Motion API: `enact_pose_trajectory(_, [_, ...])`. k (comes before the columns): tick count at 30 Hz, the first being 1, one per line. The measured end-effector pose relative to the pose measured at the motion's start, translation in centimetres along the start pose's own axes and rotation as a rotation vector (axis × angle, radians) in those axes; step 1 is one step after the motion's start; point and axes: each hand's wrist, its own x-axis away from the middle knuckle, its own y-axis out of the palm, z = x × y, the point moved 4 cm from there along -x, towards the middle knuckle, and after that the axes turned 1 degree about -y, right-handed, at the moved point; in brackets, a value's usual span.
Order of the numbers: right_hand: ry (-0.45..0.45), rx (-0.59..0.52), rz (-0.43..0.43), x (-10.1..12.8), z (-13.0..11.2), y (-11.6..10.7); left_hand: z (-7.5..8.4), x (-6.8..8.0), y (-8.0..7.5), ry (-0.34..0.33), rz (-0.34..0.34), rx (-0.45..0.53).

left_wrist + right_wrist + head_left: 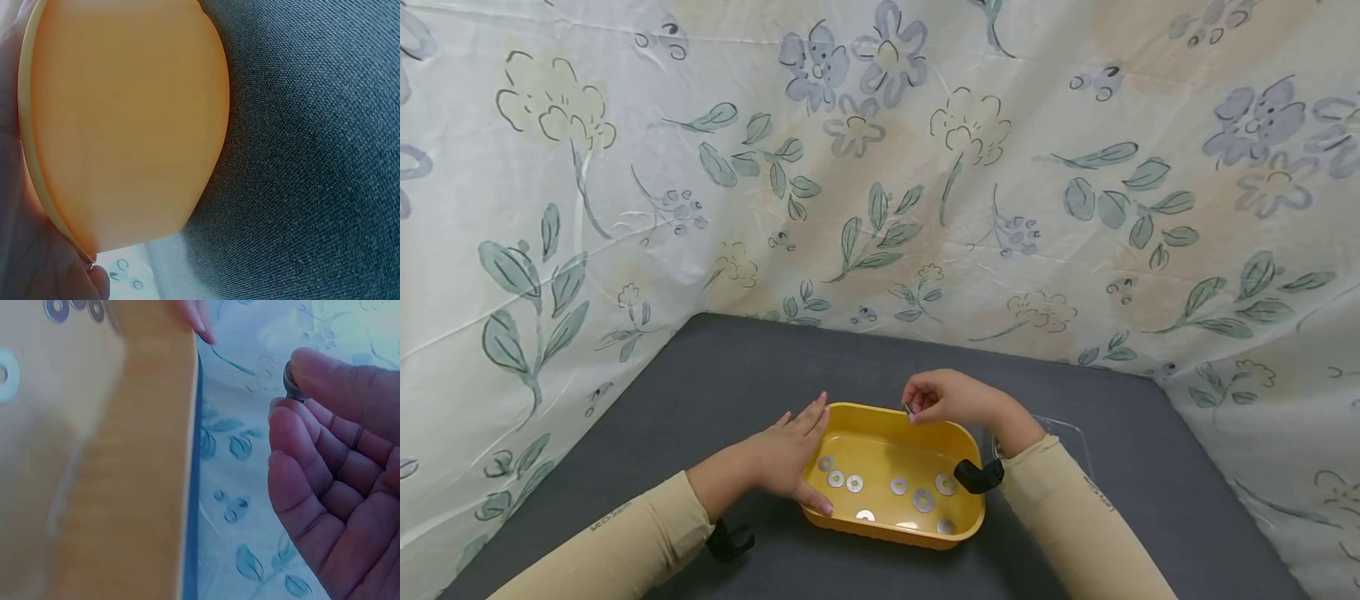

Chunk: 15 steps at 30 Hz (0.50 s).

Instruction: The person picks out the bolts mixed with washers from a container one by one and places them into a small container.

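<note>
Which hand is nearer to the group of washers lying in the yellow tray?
Left. The left hand rests on the yellow tray wall beside the washers; the right hand hovers over the far rim, pinching a small metal piece.

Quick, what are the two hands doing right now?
Left hand: open, straight fingers resting against the side of the yellow tub.
Right hand: pinching a small metal piece, probably a washer, above the tub's far rim.

Head view downward from above, wrist views close, perhaps level, sharing yellow tub [850,429]
</note>
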Motion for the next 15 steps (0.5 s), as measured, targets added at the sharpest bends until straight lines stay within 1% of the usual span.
enact_pose_trajectory(6, [0.026, 0.002, 0.061, 1.8, 0.8, -1.7, 0.0, 0.1, -0.1, -0.006, -0.001, 0.001])
enact_pose_trajectory(11, [0.032, -0.015, 0.111, 3.2, 1.9, -3.1, 0.0, 0.1, -0.2, -0.004, -0.003, 0.004])
enact_pose_trajectory(15, [0.057, -0.032, 0.144, 4.4, 2.9, -3.9, 0.1, 0.1, -0.2, 0.005, 0.0, 0.013])
